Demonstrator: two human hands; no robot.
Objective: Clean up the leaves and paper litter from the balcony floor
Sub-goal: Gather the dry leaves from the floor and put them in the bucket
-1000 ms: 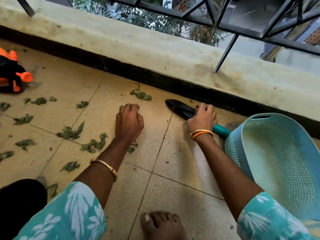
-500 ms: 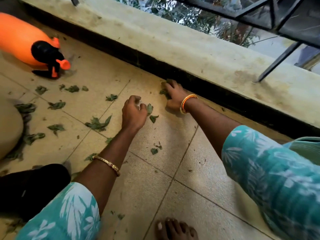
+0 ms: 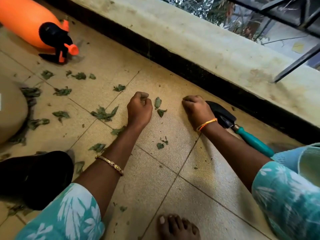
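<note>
Green leaf scraps (image 3: 103, 114) lie scattered over the beige floor tiles (image 3: 155, 179), mostly to the left. Two small leaves (image 3: 159, 108) sit between my hands. My left hand (image 3: 139, 108) rests on the floor with its fingers curled into a fist around leaf bits. My right hand (image 3: 195, 110) is also curled, knuckles up, with green leaf showing at its fingertips. A black trowel with a teal handle (image 3: 252, 141) lies on the floor just right of my right wrist, untouched. No paper litter is in view.
An orange spray bottle (image 3: 26, 23) lies at the far left. A beige pot (image 3: 10, 110) stands at the left edge. The teal basket (image 3: 310, 163) sits at the right. The low concrete ledge (image 3: 190, 40) with its railing bounds the far side. My bare foot (image 3: 178, 227) is in front.
My right hand let go of the trowel, reached to leaves by the ledge, then drew back into a fist. My left hand stayed curled. The view swung left, then partly back right.
</note>
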